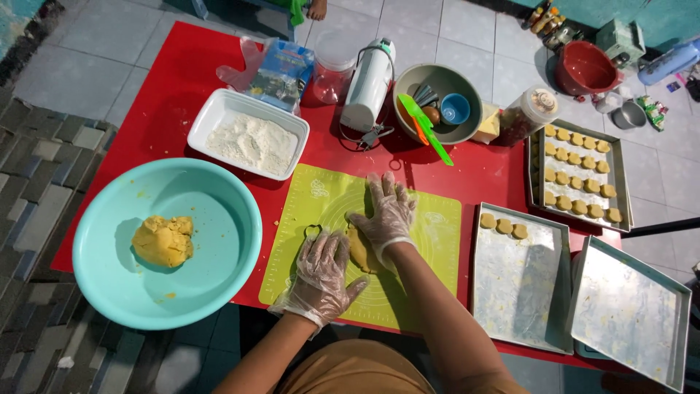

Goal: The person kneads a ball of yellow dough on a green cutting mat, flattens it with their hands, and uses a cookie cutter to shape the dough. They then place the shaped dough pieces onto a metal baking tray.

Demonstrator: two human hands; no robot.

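**Q:** Where are the hands, and what lies between them?

**A:** Both gloved hands rest on the green mat point(426, 241) near the front edge of the red tabletop point(182, 73). The right hand point(389, 211) lies flat, fingers spread, palm pressing on a small piece of yellow dough point(359, 249); it grips nothing. The left hand point(321, 271) is also open and flat on the mat, just left of the dough and touching or nearly touching it.

**Q:** Which way does the dough run?

**A:** Its long axis runs roughly front to back, under the right palm and beside the left fingers. The right hand is nearer, lying on top of it. A small cutter point(313, 232) sits on the mat just beyond the left fingertips.

**Q:** And the count?

**A:** Three metal trays stand along the right edge: the far tray point(621, 175) is nearly filled with cut rounds, too small to count surely; the middle tray point(558, 292) holds three rounds at its far edge; the near tray point(682, 328) holds none. One teal basin point(240, 248) at the left edge holds one lump point(163, 240) of dough. One white dish point(211, 117) of flour stands behind the mat.
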